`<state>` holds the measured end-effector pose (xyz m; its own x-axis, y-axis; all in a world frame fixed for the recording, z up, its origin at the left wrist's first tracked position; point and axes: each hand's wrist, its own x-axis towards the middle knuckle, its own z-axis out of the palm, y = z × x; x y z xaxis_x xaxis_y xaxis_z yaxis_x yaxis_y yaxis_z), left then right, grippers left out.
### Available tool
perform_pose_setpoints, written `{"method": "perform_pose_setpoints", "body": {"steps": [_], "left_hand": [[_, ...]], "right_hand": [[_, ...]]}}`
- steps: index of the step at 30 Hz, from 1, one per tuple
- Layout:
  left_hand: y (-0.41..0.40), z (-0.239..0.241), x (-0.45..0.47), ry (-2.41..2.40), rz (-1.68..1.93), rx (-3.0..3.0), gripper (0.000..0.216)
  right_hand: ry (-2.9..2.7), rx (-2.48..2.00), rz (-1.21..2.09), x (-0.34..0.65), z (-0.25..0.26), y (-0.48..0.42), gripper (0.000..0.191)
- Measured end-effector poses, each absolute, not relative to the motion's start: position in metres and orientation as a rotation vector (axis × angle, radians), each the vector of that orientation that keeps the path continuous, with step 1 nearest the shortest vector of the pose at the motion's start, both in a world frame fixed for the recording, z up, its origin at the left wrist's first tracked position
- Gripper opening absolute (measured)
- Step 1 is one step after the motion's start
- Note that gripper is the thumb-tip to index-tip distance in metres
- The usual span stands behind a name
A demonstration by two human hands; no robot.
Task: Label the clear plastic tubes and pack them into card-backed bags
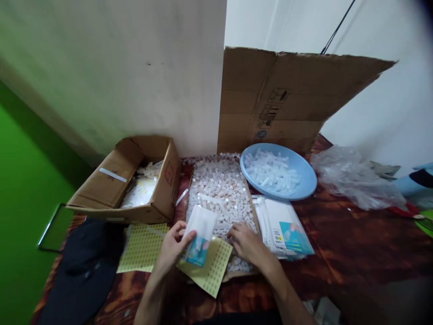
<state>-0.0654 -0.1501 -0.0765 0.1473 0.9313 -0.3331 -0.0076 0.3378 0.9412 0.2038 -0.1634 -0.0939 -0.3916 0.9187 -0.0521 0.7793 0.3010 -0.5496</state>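
Observation:
My left hand (173, 246) grips a small white packet with a blue printed end (200, 234), held upright over a yellow sticker sheet (210, 266). My right hand (248, 243) rests palm down with its fingers curled into a flat cardboard tray (252, 202) heaped with small white plastic pieces (219, 189); what its fingertips hold is hidden. A stack of flat white packets with blue print (284, 228) lies just right of that hand.
A second yellow sticker sheet (144, 247) lies left. An open carton (135, 180) with white items stands at back left, a blue bowl (304, 171) of clear pieces at back right, a large upright cardboard sheet (287, 99) behind. A clear plastic bag (355, 178) and black cloth (84, 266) flank the table.

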Motion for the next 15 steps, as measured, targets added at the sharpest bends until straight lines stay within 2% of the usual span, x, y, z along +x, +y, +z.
{"method": "perform_pose_setpoints", "body": {"steps": [5,9,13,15], "left_hand": [[-0.154,-0.065,-0.064,1.251,0.915,1.062,0.044],[-0.16,-0.06,-0.061,1.17,0.924,1.122,0.042],[-0.163,-0.062,-0.057,1.116,0.849,1.16,0.042],[-0.163,-0.064,-0.053,1.097,0.817,1.149,0.044]], "right_hand": [[-2.335,-1.485,0.707,0.198,-0.099,-0.17,0.02],[-1.743,-1.477,0.754,0.21,-0.084,-0.164,0.015],[-0.937,-1.086,0.959,0.207,-0.052,-0.155,0.044],[-0.799,-0.918,1.027,0.197,-0.041,-0.152,0.045]]}}
